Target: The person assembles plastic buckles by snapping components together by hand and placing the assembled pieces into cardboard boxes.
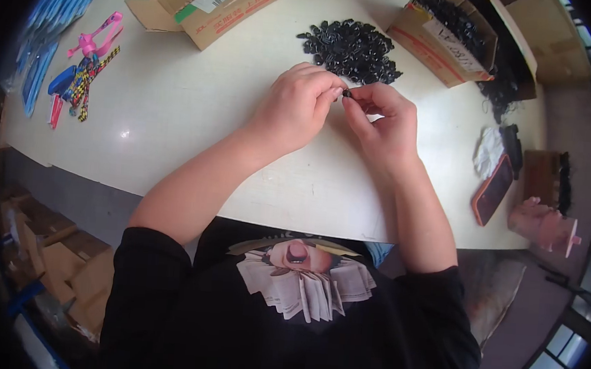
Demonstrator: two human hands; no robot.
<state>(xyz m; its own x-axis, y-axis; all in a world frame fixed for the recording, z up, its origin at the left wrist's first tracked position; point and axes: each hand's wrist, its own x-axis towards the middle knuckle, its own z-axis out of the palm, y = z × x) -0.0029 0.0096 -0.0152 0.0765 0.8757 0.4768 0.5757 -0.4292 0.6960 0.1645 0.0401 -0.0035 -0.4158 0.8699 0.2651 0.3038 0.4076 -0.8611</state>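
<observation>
My left hand (297, 106) and my right hand (390, 126) meet over the table, fingertips pinched together around one small black part (346, 93). Most of that part is covered by the fingers, so its exact kind does not show. Just beyond the hands lies a heap of small glossy black pieces (352, 46), loose on the white table (197, 119). Both forearms reach in from the near edge.
Cardboard boxes stand at the back: one with open flaps (228, 15), another filled with black pieces (432, 46). To the right are a phone (492, 190), white tissue (489, 153) and a pink cup (546, 228). Colourful straps (87, 77) and blue packets (57, 10) lie left.
</observation>
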